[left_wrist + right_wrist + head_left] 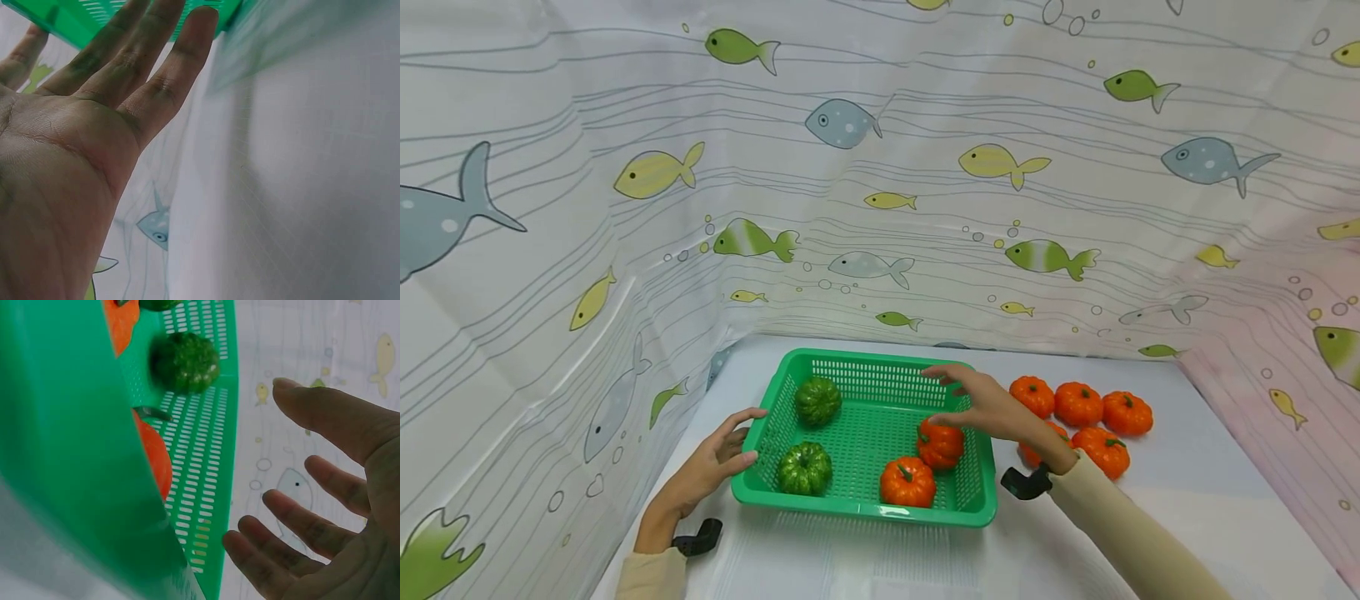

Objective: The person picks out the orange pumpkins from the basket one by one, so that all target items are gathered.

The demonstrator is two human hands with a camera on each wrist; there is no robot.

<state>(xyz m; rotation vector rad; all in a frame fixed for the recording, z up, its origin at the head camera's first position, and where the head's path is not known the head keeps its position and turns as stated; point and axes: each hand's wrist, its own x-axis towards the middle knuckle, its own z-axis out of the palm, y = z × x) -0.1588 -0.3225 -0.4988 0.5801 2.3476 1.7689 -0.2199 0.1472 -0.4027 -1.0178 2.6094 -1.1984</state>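
Green plastic forms the basket [857, 433] in the lower centre of the head view, its raised walls probably there to stop round things rolling away. Inside it, two green pumpkins [818, 402] sit toward the left and two orange pumpkins [907, 482] sit close together at the lower right, so each colour has its own side, perhaps by choice. At the basket's left rim, the left hand [715, 458] has its fingers loosely bent and clamped on nothing; it seems placed to steady that side, though I cannot tell whether the fingertips touch. Over the right rim, the right hand [988, 407] spreads thumb and fingers wide, holding nothing, a gap that would suit something round. Both hands are well apart. Right of the basket, five more orange pumpkins [1101, 452] lie grouped on the white table [1210, 508], apparently for easy reach, one partly hidden by the right wrist [1051, 446]. A fish-patterned curtain [925, 133] fills the upper frame, likely as a screen.
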